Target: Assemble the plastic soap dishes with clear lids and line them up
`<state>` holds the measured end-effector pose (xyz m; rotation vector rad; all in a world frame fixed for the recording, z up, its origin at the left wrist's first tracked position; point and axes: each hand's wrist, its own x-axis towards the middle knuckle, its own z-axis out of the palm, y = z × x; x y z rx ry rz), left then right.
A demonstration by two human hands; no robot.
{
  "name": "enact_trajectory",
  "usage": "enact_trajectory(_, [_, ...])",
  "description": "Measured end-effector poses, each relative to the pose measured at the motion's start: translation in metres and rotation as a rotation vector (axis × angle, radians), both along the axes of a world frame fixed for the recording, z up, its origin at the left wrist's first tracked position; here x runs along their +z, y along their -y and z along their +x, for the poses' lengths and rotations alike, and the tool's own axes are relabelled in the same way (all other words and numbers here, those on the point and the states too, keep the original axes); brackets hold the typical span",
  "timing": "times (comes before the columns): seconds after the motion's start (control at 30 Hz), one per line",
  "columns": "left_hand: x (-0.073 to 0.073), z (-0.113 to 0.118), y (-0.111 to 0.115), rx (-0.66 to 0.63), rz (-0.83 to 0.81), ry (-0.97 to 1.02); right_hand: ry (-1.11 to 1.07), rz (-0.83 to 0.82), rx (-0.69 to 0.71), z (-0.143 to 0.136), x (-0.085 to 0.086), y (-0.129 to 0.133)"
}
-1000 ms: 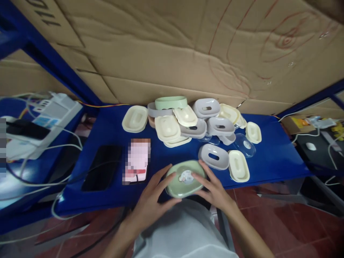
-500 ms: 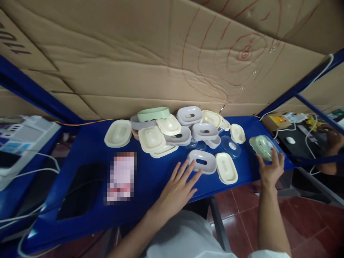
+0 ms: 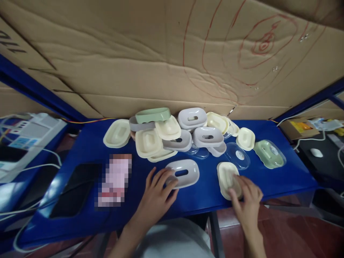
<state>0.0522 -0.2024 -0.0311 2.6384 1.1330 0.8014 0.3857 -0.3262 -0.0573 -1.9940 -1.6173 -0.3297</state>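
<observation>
My left hand point(image 3: 158, 191) has its fingers on the left end of a grey oval dish point(image 3: 189, 179) with a slot in its middle. My right hand point(image 3: 247, 195) is at the right edge of a cream dish point(image 3: 225, 172), thumb and fingers on its rim. A green dish with a clear cover point(image 3: 269, 154) lies farther right. Behind my hands is a pile of dishes, with a green ring-like piece point(image 3: 153, 115) on top, cream lids point(image 3: 148, 143) and grey dishes point(image 3: 208, 136). A clear lid point(image 3: 238, 156) lies flat near the cream dish.
A pixelated pink item point(image 3: 115, 179) and a black flat object point(image 3: 76, 190) lie on the blue table point(image 3: 145, 211) at left. Cardboard point(image 3: 120, 53) stands behind. At right are a small box point(image 3: 298, 129) and a white mouse point(image 3: 316, 153).
My right hand has left the green dish and moved left to the cream one. The grey dish has shifted left with my left hand at its end. The camera view has turned slightly.
</observation>
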Motion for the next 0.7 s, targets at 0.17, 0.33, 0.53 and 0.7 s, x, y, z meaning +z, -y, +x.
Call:
enact_trajectory(0.17, [0.001, -0.005, -0.007, -0.132, -0.039, -0.022, -0.029, -0.15, 0.166, -0.037, -0.001, 0.009])
enact_trajectory(0.33, [-0.005, -0.041, 0.003, -0.096, -0.007, -0.018, -0.047, -0.224, 0.376, -0.012, 0.013, -0.003])
enact_trajectory(0.53, [-0.017, -0.06, 0.019, 0.048, 0.0, 0.026, -0.027, -0.068, 0.149, 0.044, 0.015, -0.048])
enact_trajectory(0.7, [-0.014, -0.054, 0.015, 0.013, 0.001, 0.039, 0.07, -0.109, -0.019, 0.075, -0.008, -0.074])
